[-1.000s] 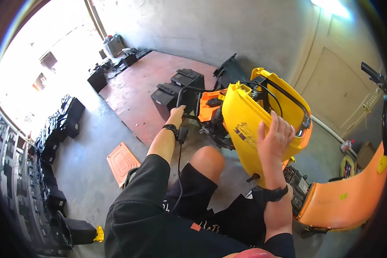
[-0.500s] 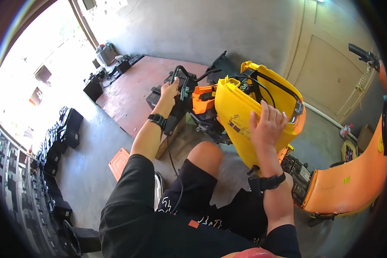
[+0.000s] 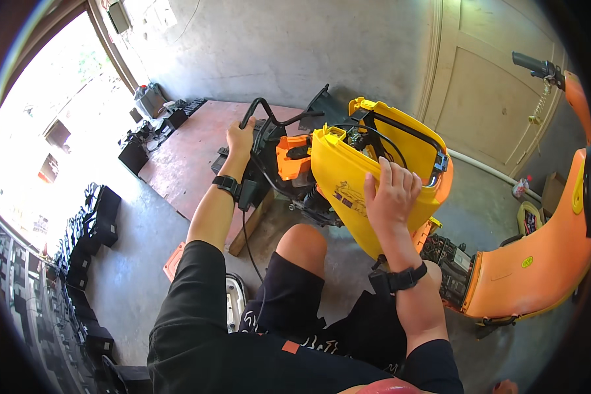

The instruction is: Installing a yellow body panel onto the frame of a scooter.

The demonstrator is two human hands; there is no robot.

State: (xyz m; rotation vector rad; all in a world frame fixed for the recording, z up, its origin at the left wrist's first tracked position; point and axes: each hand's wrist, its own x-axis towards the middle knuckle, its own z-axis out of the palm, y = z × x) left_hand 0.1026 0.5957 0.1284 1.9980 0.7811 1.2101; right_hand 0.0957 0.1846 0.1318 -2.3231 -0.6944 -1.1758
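My left hand [image 3: 240, 137] is closed around a bent black tubular bar [image 3: 263, 104] at the left end of a partly stripped scooter. An orange part [image 3: 291, 157] sits between that end and a large yellow body panel [image 3: 338, 180]. My right hand [image 3: 393, 197] is against the near side of the panel, its fingers stretched up by the upper edge and thumb apart. Between the panel's two sides, a black cable [image 3: 389, 139] and a dark frame show. What lies under my right palm is hidden.
An orange scooter body [image 3: 528, 282] stands at right, beside a tray of electrical parts [image 3: 448, 266]. A pink board [image 3: 177, 157] lies on the floor at the back left. Black boxes [image 3: 102, 217] line the left side. A wooden block [image 3: 251, 226] is under the scooter's left end.
The view has turned a little, so most things sit further left in the picture. Both hands keep their places on the bar and the yellow panel.
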